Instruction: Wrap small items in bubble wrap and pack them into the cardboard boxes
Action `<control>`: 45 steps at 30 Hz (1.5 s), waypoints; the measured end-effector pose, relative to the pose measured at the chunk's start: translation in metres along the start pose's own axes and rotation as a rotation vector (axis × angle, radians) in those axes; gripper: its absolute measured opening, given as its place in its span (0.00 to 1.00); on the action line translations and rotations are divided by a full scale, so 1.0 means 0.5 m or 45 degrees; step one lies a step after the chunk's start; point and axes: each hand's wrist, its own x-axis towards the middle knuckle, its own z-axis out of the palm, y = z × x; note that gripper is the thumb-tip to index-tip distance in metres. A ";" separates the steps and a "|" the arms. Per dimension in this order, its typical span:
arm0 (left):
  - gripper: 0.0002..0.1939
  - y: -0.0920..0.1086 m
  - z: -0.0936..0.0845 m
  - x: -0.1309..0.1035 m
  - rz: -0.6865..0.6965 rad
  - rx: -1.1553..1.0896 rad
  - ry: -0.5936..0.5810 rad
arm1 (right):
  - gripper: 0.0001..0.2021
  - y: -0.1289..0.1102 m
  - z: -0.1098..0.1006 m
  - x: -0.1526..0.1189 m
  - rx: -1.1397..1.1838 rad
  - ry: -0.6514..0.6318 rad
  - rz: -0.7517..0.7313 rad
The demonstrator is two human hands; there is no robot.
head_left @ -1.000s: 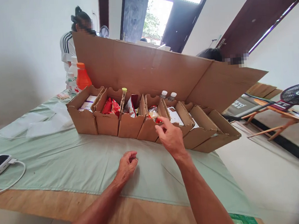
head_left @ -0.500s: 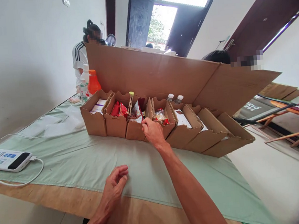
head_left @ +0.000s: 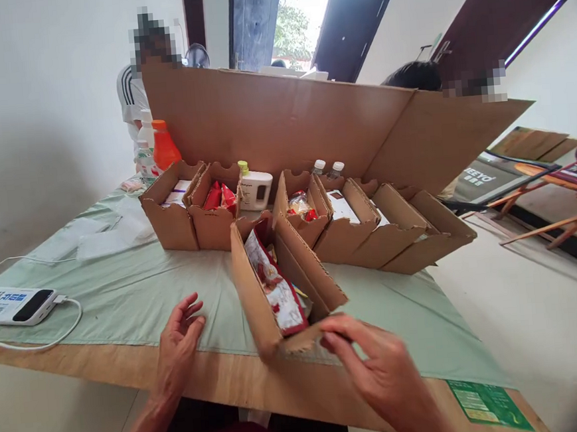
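Right hand (head_left: 380,362) pinches near front corner of cardboard box (head_left: 248,306), thumb against fingers; box ahead and leftward of it. Left hand (head_left: 178,334) holds nothing, fingers loosely parted, box apart to its right. Done: box out of row, white jug (head_left: 255,185) visible through gap beyond hands. Left: packet (head_left: 275,287) inside box; other boxes (head_left: 348,244) lined up farther ahead.
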 end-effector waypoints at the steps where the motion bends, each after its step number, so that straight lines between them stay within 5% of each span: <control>1: 0.35 0.002 0.001 -0.001 0.014 0.010 -0.019 | 0.07 0.016 -0.023 -0.021 0.009 0.052 0.026; 4: 0.38 0.004 0.013 -0.011 0.000 0.054 -0.142 | 0.06 0.074 -0.080 -0.081 0.051 0.330 0.261; 7: 0.45 0.000 0.034 -0.023 -0.069 0.097 -0.302 | 0.20 0.126 -0.101 -0.147 0.191 0.516 0.511; 13: 0.44 -0.004 0.078 -0.029 0.035 0.171 -0.523 | 0.32 0.142 0.005 -0.239 0.134 0.063 0.679; 18: 0.36 -0.003 0.117 -0.024 0.184 0.210 -0.679 | 0.24 0.137 0.085 -0.181 0.113 0.250 0.735; 24: 0.43 -0.004 0.217 0.017 0.282 0.112 -0.746 | 0.20 0.241 0.056 -0.035 0.258 0.360 0.690; 28: 0.44 -0.019 0.243 0.039 0.352 0.180 -0.722 | 0.22 0.292 0.073 -0.016 0.272 0.485 0.669; 32: 0.32 -0.043 0.155 0.061 0.499 0.508 -0.530 | 0.31 0.315 0.126 -0.090 0.173 0.396 0.745; 35: 0.22 -0.037 0.030 0.100 0.515 0.693 -0.270 | 0.33 0.327 0.150 -0.141 0.052 0.369 0.774; 39: 0.21 0.015 -0.121 0.194 0.488 0.913 0.084 | 0.29 0.339 0.155 -0.149 -0.021 0.372 0.724; 42: 0.24 0.054 -0.176 0.279 0.491 1.086 0.267 | 0.27 0.348 0.155 -0.139 -0.083 0.377 0.672; 45: 0.25 0.073 -0.187 0.356 0.504 1.234 0.320 | 0.26 0.353 0.155 -0.134 -0.157 0.336 0.675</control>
